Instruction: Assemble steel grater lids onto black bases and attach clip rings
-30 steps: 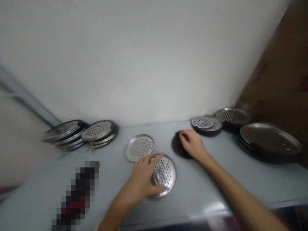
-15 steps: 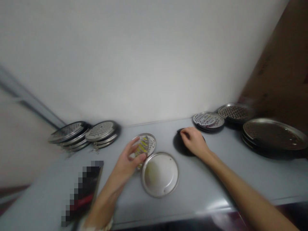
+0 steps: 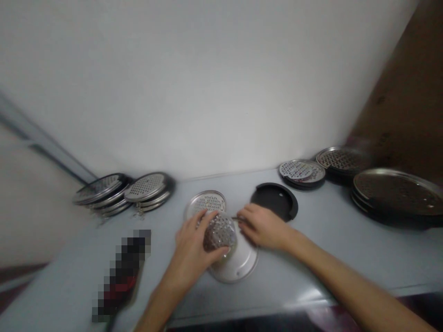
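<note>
The person's left hand point(image 3: 195, 242) had its grip curved around a round, silver, perforated metal disc point(image 3: 221, 235), thumb at the near edge and fingers at the far edge. That disc was over a smooth, round, silver metal plate point(image 3: 242, 263) lying on the pale grey bench point(image 3: 297, 272); whether the two touched could not be told.

The right hand point(image 3: 258, 225) was just beside the held disc, its grip narrow, fingertips close together. A thin, dark strip point(image 3: 237, 218) showed at those fingertips, too blurred to identify or to tell if it was gripped.

Behind the left hand lay a second silver disc with holes point(image 3: 207, 201), partly covered by the fingers. Beyond the right hand sat a shallow, round, black holder point(image 3: 274, 201) with a raised rim.

Two stacks of perforated silver discs and black holders point(image 3: 145, 188) stood at the left of the bench; three more piles of round silver and black pieces point(image 3: 301, 173) stood at the right. A pale wall point(image 3: 221, 92) rose behind.
</note>
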A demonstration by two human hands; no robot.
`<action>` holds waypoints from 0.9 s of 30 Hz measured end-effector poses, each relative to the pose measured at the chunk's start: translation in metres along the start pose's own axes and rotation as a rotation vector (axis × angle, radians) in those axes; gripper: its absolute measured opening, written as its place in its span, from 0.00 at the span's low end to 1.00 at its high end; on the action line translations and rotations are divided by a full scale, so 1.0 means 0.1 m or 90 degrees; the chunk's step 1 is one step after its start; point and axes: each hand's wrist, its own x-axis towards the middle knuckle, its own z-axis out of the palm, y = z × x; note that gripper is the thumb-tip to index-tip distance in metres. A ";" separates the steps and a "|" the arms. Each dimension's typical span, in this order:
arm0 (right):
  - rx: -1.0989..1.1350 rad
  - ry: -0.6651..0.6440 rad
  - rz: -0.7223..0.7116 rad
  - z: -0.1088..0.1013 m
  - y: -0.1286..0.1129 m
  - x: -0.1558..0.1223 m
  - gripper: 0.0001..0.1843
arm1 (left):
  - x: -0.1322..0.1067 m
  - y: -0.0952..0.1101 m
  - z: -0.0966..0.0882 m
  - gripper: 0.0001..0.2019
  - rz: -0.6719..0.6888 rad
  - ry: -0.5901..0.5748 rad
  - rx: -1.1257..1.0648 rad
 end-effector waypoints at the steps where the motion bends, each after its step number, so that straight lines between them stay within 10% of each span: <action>1: 0.001 -0.016 0.007 0.02 -0.01 0.00 0.06 | 0.00 -0.05 -0.03 0.36 -0.007 0.027 0.017; 6: 0.013 -0.031 0.036 0.06 0.06 0.02 0.07 | 0.03 -0.25 -0.19 0.37 -0.047 0.141 0.082; 15: 0.071 -0.028 0.055 0.06 0.06 0.03 0.12 | -0.09 0.19 0.08 0.36 -0.004 -0.159 0.029; 27: 0.069 -0.049 0.052 -0.01 0.00 0.02 0.03 | -0.20 0.17 0.05 0.38 -0.024 -0.207 0.041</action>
